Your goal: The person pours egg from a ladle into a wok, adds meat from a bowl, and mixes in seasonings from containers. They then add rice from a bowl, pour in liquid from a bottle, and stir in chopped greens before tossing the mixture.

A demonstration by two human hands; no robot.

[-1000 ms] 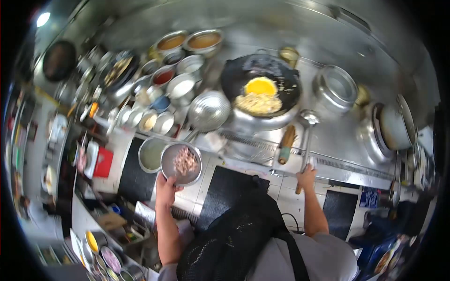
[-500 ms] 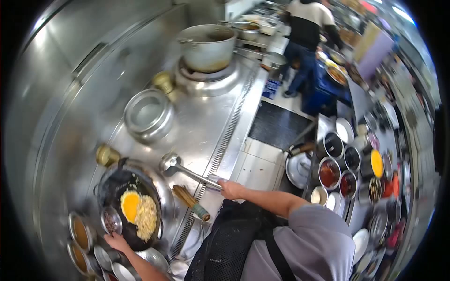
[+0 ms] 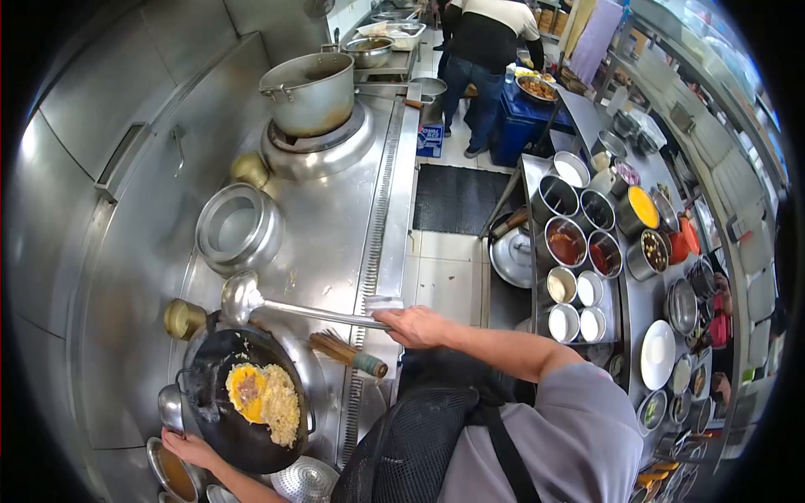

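My right hand (image 3: 412,325) is closed around the handle end of a long steel ladle (image 3: 243,297), whose bowl is raised just beyond the wok. A black wok (image 3: 210,369) sits on the near burner. In it, yellow egg (image 3: 237,404) lies beside a pile of rice (image 3: 282,406), with small brownish-pink bits (image 3: 248,387) on top of the egg. At the wok's left edge, my left hand (image 3: 189,448) grips a small metal bowl (image 3: 171,409) tipped on its side. A bamboo wok brush (image 3: 348,352) rests on the steel counter under my right forearm side.
A large pot (image 3: 310,94) stands on the far burner, and an empty steel pot ring (image 3: 239,226) lies between. Sauce containers (image 3: 565,241) fill the right-hand shelf. A perforated strainer (image 3: 303,481) is near my waist. A person (image 3: 490,59) stands at the far end.
My left hand has drawn the small bowl from over the wok to its left edge. The brownish bits are now on the egg. The ladle head has shifted left and up.
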